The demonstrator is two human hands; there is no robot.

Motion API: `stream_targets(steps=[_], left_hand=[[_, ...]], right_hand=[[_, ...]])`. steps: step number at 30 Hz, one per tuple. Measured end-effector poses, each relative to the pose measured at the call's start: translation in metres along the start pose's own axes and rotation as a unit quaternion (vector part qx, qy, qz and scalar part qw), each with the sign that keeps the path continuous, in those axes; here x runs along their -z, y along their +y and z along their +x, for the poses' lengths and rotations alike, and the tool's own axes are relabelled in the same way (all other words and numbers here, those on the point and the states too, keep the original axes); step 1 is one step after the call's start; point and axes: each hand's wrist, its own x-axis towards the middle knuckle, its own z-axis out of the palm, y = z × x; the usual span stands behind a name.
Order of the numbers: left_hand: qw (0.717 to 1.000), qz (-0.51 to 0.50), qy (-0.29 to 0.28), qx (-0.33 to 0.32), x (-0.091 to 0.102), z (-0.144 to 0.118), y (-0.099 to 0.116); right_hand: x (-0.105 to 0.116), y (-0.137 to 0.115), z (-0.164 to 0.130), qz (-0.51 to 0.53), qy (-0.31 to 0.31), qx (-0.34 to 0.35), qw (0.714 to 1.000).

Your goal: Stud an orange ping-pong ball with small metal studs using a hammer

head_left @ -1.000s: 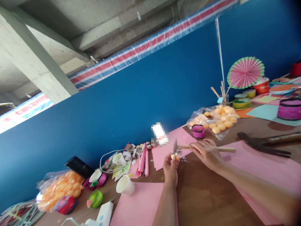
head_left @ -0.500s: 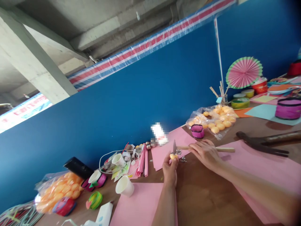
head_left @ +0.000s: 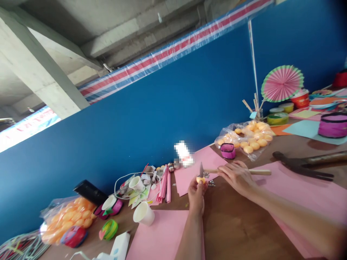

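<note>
Blue wall behind brown worktable (head_left: pixel 238 227), pink paper spread. Small orange ball (head_left: pixel 201 179) pinched in left hand (head_left: pixel 197 195) fingertips at table centre. Small hammer (head_left: pixel 214 170) gripped by right hand (head_left: pixel 238 176) mid-handle, head at ball's 12 o'clock. Ball judged light, thin-shelled, easily dented, slippery; best held low at sides.

Paper fan (head_left: pixel 282 82), white cup (head_left: pixel 144 213), bagged orange balls (head_left: pixel 251 138).

I see both my bare forearms reaching forward over the table. My left hand (head_left: pixel 196 195) comes up from the bottom edge, wrist straight, fingertips pinched together at the top. My right hand (head_left: pixel 236 176) enters from the lower right, forearm stretched diagonally, palm down, fingers curled closed. The two hands sit near each other, not touching.
</note>
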Motion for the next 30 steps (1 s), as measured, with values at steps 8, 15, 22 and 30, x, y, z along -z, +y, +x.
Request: stream_targets(steps=[8,15,22,30], left_hand=[[1.0,-0.011,-0.009,-0.009,0.0008,0.0008,-0.0016],[1.0,-0.009,0.008,-0.008,0.0015,0.0019,-0.0036],[1.0,-0.006,-0.003,-0.013,0.0027,0.0025,-0.0041],[1.0,0.02,-0.008,-0.02,0.0046,0.0036,-0.0052]], right_hand=[[-0.0001,-0.0027,0.0002,0.0,0.008,0.009,1.0],[0.0018,-0.0012,0.0014,0.0,0.002,-0.008,1.0],[0.0011,-0.001,0.0011,-0.016,-0.008,0.006,1.0],[0.0003,-0.0011,0.0003,-0.01,-0.002,0.003,1.0]])
